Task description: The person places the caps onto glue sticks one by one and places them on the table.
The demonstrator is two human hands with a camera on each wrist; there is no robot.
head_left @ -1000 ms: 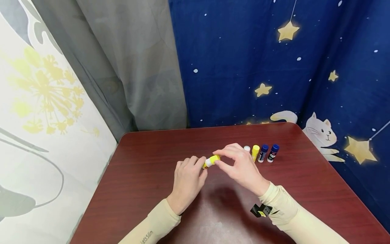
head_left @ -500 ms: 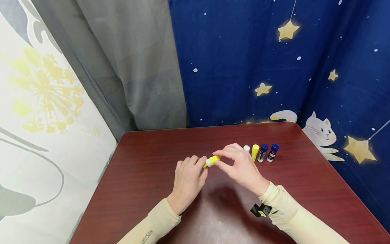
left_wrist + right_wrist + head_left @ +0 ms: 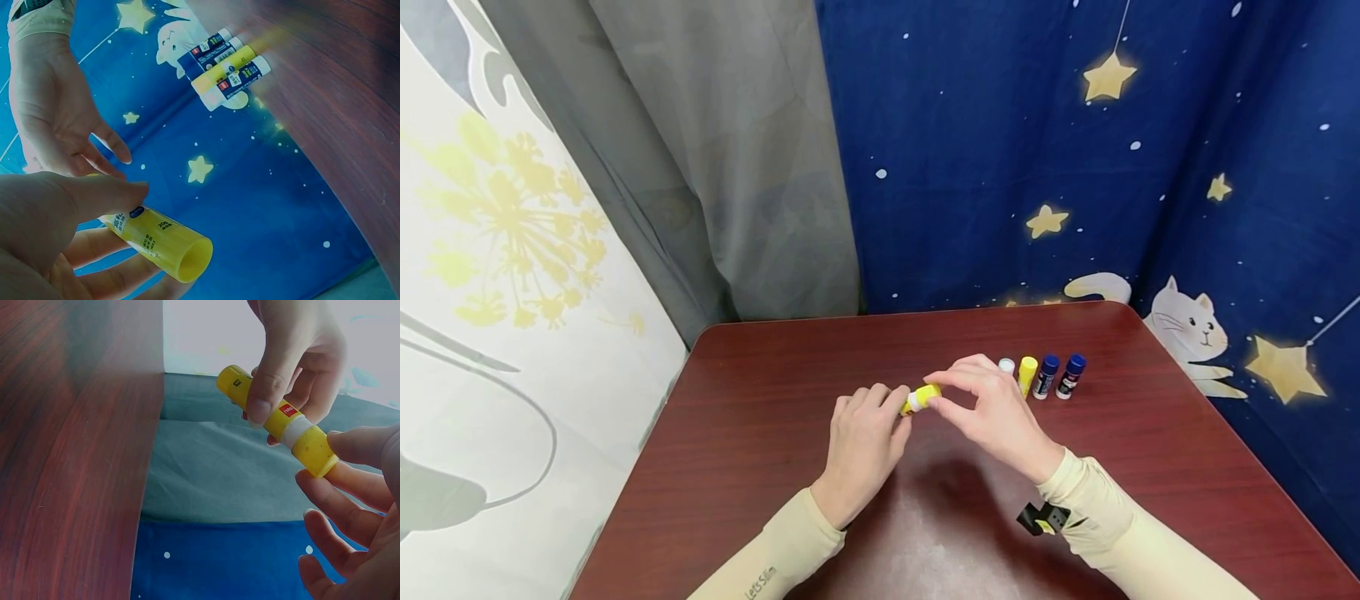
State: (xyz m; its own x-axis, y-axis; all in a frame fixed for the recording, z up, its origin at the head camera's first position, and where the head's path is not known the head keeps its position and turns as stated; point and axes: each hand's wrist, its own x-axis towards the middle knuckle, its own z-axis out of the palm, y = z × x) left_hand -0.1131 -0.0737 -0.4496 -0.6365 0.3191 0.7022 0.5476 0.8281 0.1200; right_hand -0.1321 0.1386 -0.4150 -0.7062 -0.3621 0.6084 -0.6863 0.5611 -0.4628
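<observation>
A yellow glue stick (image 3: 916, 402) is held tilted in the air above the table, between both hands. My left hand (image 3: 861, 442) grips its body, thumb on one side and fingers on the other, as the left wrist view shows on the glue stick (image 3: 165, 240). At the other end my right hand (image 3: 992, 408) pinches the yellow cap (image 3: 315, 453) between thumb and fingertips. A white collar (image 3: 297, 431) shows between cap and body. The right hand's other fingers are spread and touch nothing in the right wrist view.
Several more glue sticks stand upright in a row right of the hands: one white-capped (image 3: 1006, 365), partly hidden, one yellow (image 3: 1027, 375), and two blue-capped, the nearer (image 3: 1046, 377) and the outermost (image 3: 1071, 377). The brown table (image 3: 775, 367) ends at curtains behind.
Compared with a second ago, the cap sits slightly closer to the glue stick's body and less white shows between them. Both hands have stayed almost in place.
</observation>
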